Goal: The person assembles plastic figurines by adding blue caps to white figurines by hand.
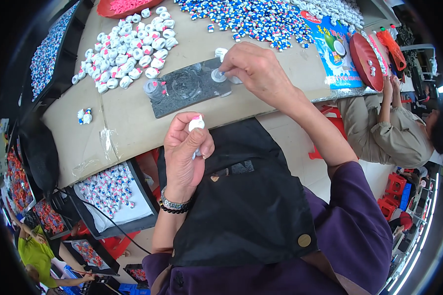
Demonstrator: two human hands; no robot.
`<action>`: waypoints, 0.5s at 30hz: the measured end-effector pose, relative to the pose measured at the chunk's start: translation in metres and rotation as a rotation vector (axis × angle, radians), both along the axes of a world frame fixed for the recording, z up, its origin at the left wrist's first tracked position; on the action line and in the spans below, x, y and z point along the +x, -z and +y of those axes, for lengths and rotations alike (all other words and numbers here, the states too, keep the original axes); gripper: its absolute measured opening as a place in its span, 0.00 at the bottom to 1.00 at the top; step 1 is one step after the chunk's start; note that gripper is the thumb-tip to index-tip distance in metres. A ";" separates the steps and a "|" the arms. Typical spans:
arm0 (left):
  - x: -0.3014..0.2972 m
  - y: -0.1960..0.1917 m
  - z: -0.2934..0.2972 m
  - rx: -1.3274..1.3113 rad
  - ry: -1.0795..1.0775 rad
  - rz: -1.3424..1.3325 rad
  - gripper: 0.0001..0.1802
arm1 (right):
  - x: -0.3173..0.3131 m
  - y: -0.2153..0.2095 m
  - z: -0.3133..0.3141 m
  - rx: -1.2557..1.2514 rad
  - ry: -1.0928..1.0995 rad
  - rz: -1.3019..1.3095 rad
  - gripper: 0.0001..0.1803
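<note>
My left hand (184, 147) is closed around a small white figurine piece (197, 123) with a pink spot on top, held up in front of my black apron. Above the table's near edge, my right hand (256, 69) makes a pinch, its fingertips at a small round whitish cup (218, 75). Whatever sits between those fingertips is too small to make out. The cup stands at the right end of a dark grey slab (182, 86). At the slab's left end is a clear round container (154, 89) with pink bits around it. A white piece (221, 52) lies just beyond the right fingers.
White pieces with pink parts (128, 54) lie heaped at the back left. Behind the slab spreads a pile of blue-and-white pieces (251, 22). A red dish (366, 61) stands at the right beside another seated person (394, 128). A tray of small figurines (110, 189) sits below the table's left edge.
</note>
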State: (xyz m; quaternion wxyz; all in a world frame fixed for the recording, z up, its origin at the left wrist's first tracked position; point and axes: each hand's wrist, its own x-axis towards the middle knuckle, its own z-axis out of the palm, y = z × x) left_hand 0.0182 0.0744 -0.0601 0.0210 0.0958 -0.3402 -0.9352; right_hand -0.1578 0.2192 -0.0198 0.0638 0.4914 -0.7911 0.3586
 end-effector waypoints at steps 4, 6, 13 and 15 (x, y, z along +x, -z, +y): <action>0.002 -0.004 -0.001 0.047 -0.014 -0.031 0.15 | -0.001 0.003 -0.006 0.069 -0.023 0.086 0.07; 0.002 -0.007 -0.001 0.048 -0.016 -0.031 0.14 | -0.001 0.004 -0.007 0.088 -0.025 0.098 0.07; 0.002 -0.008 -0.005 0.079 0.053 -0.156 0.13 | -0.002 0.001 -0.007 0.148 -0.058 0.197 0.07; -0.001 -0.018 -0.005 0.059 0.045 -0.209 0.14 | -0.002 -0.004 -0.006 0.113 -0.053 0.166 0.08</action>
